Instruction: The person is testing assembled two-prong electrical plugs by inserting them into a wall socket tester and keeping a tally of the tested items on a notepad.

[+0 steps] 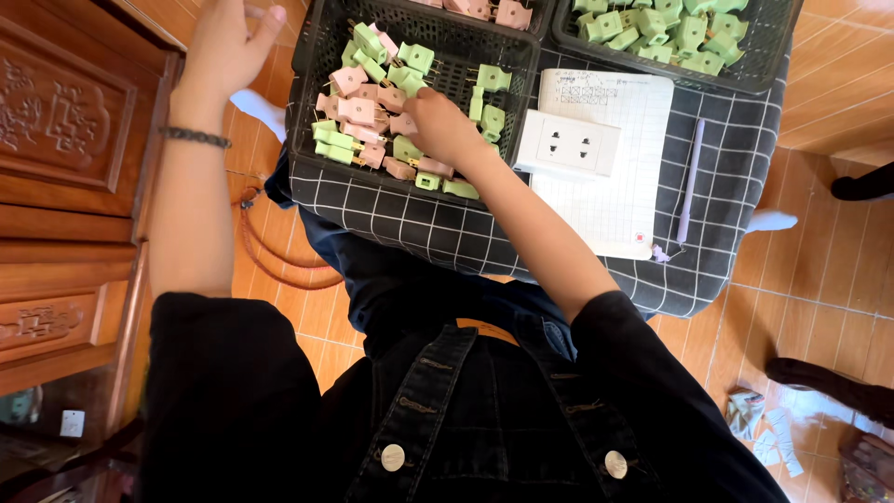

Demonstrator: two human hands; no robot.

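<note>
- Right hand (445, 126) is down in the black plastic mesh basket (312, 56), fingers buried in the heap of pale green and pink plastic plug adapters (368, 121). The grip looks curled onto one or two pieces, but the fingertips are hidden by the pile, so I can't tell whether it's actually pinching anything.
- Left hand (223, 47) is up off to the left of the basket over the orange tiled floor (829, 261), fingers spread, holding nothing.
- The adapters sit mostly in the left half of that basket; a second black basket (787, 37) on the far right is full of green-only ones (670, 28).
- Just right of the working hand: a white wall socket block (568, 144) lying on a sheet of gridded paper (624, 196), with a lilac pen (689, 182) beside it, all on the dark checked cushion (447, 233).
- My take on doing this well: grab each adapter by its body, not the brass prongs, and lift one at a time so the prongs don't snag neighbours or the mesh. Bringing the idle hand in to steady the basket would help.
</note>
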